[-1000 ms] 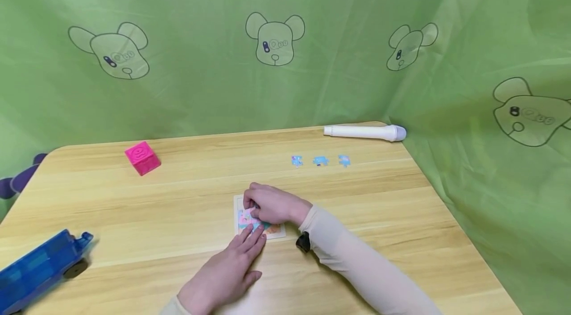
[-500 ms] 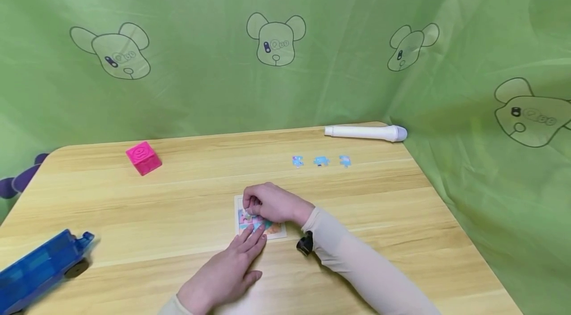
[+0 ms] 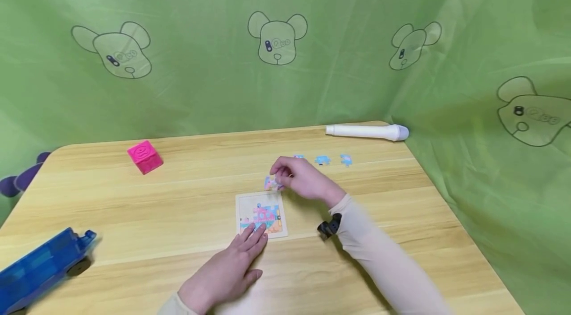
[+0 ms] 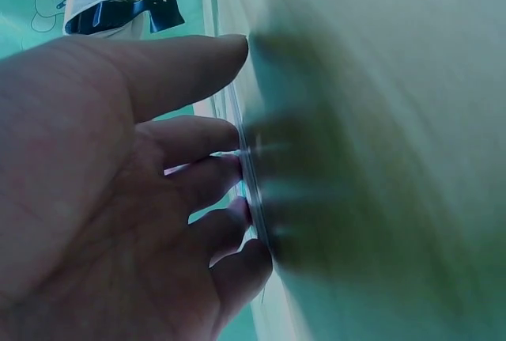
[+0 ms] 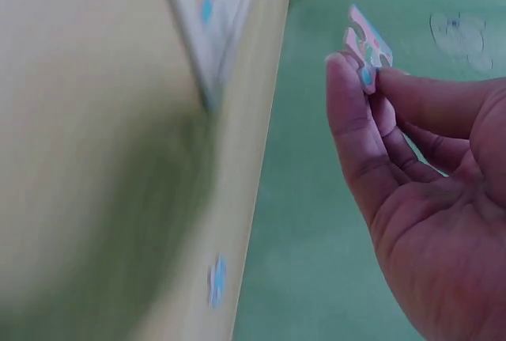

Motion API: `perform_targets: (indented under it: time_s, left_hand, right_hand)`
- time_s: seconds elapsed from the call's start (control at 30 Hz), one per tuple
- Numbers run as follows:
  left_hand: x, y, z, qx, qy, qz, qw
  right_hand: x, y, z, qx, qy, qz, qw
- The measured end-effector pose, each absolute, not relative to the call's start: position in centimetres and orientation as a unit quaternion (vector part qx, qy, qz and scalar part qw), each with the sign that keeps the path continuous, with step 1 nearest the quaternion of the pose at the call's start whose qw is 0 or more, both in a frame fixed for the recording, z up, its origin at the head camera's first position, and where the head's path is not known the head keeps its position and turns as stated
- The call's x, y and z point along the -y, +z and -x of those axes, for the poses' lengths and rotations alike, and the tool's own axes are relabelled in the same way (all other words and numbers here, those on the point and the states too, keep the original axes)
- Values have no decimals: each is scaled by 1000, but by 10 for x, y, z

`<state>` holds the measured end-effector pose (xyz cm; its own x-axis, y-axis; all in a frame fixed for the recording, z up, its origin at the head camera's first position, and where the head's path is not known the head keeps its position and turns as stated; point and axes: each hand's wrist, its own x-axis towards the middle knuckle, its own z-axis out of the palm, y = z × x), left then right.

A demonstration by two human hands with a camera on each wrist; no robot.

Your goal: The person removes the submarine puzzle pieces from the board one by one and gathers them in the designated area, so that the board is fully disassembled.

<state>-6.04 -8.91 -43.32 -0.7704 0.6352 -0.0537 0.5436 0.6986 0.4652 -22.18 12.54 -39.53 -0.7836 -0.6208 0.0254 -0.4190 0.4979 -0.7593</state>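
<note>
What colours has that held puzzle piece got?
Pink and blue; the piece shows best in the right wrist view.

Puzzle tray (image 3: 247, 201): near edge partly covered by the left hand (image 3: 228, 271). Beyond tray: held piece (image 3: 268, 183) and one loose piece (image 3: 298, 156) partly hidden by the right hand (image 3: 308, 180). Left of tray: blue toy vehicle (image 3: 40, 268), cut off by the head view's edge

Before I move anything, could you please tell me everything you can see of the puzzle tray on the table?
The puzzle tray is thin and squarish, with a pale border, perhaps wood or card. It lies flat on the table. Jigsaw pieces in pink, blue, teal and orange cover its near part and reach farther up on the right; the far strip and upper left show pale, bare backing. The left hand lays its fingers over the near edge, hiding part of it.
</note>
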Motion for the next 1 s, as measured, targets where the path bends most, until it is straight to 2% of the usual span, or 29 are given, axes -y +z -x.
perform_targets:
  time_s: [0.27,0.63,1.0]
  left_hand:
    - [90,-428,61,-913,228,-316,122]
    - [91,-431,61,-915,219,-319,115]
    - [92,-431,62,-913,224,-320,118]
  right_hand:
    - [-160,-398,238,-885,-366,268,102]
    - [-178,-413,253,-909,-339,194,144]
    - [-177,-422,260,-929,-293,177,142]
